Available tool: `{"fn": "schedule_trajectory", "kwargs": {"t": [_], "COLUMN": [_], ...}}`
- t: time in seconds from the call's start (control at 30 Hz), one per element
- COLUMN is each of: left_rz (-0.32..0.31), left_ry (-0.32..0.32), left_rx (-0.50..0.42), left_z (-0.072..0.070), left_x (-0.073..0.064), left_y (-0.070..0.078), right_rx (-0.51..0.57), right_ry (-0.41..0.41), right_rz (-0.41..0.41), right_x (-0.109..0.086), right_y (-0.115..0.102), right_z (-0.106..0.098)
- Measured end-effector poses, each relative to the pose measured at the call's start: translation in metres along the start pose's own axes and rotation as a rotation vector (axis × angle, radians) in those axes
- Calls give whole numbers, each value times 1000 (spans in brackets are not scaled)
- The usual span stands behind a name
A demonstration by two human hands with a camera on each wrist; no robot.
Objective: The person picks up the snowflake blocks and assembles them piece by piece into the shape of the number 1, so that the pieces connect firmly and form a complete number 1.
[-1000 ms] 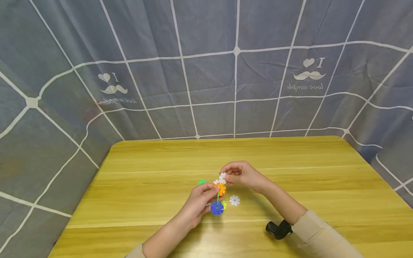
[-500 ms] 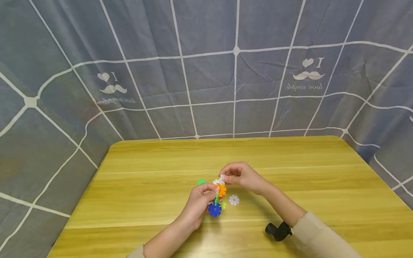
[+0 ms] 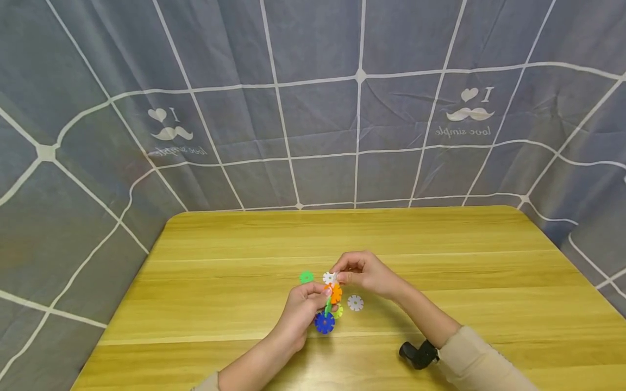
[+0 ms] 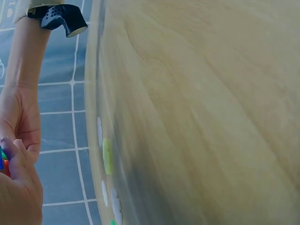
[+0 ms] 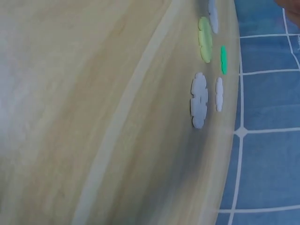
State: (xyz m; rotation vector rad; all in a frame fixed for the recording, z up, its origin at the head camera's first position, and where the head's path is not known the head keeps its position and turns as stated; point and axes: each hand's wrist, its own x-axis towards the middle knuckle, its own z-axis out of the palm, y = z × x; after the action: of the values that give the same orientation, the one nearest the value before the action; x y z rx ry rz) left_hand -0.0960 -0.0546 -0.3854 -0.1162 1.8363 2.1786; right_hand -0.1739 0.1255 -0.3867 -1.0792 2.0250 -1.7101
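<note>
In the head view my left hand pinches a cluster of joined notched plastic discs. An orange disc is at its top, a green disc edge-on below, and a blue disc at the bottom. Thumb and fingers of my right hand pinch a white notched disc, mostly hidden, at the upper edge of the orange one. The left wrist view catches both hands at its left border, with a bit of the cluster between them. Only part of a hand enters the right wrist view's top corner.
Loose discs lie on the wooden table round the hands: a green disc, a white disc and a yellow disc, plus other white ones. A black wrist device sits by the right sleeve. Grey curtains surround the table.
My right hand has come slightly down with its white disc, towards the orange one. The blue end of the cluster has swung a little left and down, and the green disc has tilted.
</note>
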Motion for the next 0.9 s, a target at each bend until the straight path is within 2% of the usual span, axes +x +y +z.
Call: {"fn": "schedule_trajectory", "kwargs": {"t": [0.17, 0.33, 0.57, 0.7, 0.9], "left_rz": [0, 18, 36, 21, -1], "left_ry": [13, 33, -20, -30, -82], "left_rx": [-4, 9, 41, 56, 21], "left_z": [0, 0, -3, -3, -4], "left_x": [0, 0, 3, 3, 7], "left_y": [0, 1, 6, 8, 6], "right_rx": [4, 11, 29, 41, 61], "right_ry": [13, 47, 104, 131, 135], "right_rz": [-29, -2, 52, 86, 122], "right_x": [0, 0, 1, 0, 0], "right_y": [2, 2, 0, -1, 2], "right_z": [4, 8, 6, 4, 1]}}
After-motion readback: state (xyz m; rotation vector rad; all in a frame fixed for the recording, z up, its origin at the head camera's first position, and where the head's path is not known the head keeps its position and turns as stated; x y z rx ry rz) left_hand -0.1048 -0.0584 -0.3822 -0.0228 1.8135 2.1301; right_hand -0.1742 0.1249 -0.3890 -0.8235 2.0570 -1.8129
